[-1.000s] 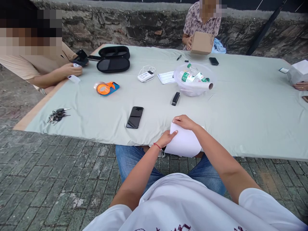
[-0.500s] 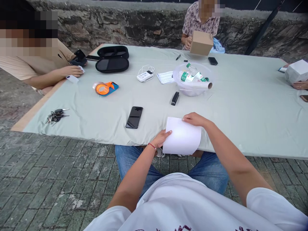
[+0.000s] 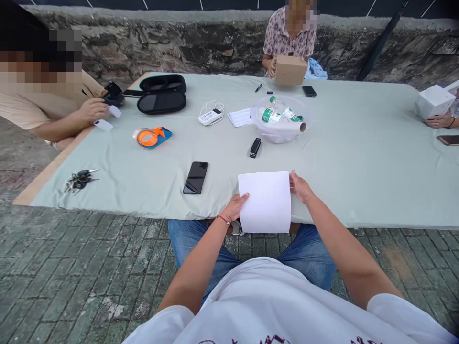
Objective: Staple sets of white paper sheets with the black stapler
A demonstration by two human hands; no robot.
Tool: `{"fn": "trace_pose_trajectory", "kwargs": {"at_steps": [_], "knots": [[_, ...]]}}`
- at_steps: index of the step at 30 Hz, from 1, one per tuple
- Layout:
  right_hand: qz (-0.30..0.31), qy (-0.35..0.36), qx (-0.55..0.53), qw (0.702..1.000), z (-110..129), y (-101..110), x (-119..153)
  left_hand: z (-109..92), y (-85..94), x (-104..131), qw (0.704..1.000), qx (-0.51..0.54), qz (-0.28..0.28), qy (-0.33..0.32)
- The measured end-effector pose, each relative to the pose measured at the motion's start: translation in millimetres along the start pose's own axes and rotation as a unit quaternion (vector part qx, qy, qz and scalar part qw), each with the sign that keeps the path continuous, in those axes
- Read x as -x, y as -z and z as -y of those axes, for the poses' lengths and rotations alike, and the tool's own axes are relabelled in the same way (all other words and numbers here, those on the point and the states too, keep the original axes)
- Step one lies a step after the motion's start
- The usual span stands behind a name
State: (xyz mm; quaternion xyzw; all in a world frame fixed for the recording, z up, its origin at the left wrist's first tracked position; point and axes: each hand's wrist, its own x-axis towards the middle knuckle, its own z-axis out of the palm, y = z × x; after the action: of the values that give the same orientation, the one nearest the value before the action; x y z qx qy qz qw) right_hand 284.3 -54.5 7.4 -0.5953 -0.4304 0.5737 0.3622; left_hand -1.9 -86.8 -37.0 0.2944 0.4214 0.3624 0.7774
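Currently, the left hand (image 3: pixel 234 208) is pinching the white sheet (image 3: pixel 265 203) at left, over the near edge of the counter (image 3: pixel 358 167); the right hand (image 3: pixel 301 187) is lying at its right edge, grip indeterminate. Light, even support is likely serving best against creasing.

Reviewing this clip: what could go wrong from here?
1. The paper reaches past the near edge of the table in this view, so it might drop if the left hand, holding its left side, loosened.
2. The right hand is at the upper right edge; whether it grips is unclear, so that side could sag or bend.
3. The phone lies left of the paper; a wide leftward sweep might nudge it.
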Motion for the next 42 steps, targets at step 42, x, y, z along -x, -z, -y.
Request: {"fn": "trace_pose_trajectory", "kwargs": {"at_steps": [42], "knots": [[-0.115,0.115,0.183,0.969,-26.8,-25.1,12.7,3.9,-11.4,4.1,0.996,-0.049,-0.036,-0.061]]}}
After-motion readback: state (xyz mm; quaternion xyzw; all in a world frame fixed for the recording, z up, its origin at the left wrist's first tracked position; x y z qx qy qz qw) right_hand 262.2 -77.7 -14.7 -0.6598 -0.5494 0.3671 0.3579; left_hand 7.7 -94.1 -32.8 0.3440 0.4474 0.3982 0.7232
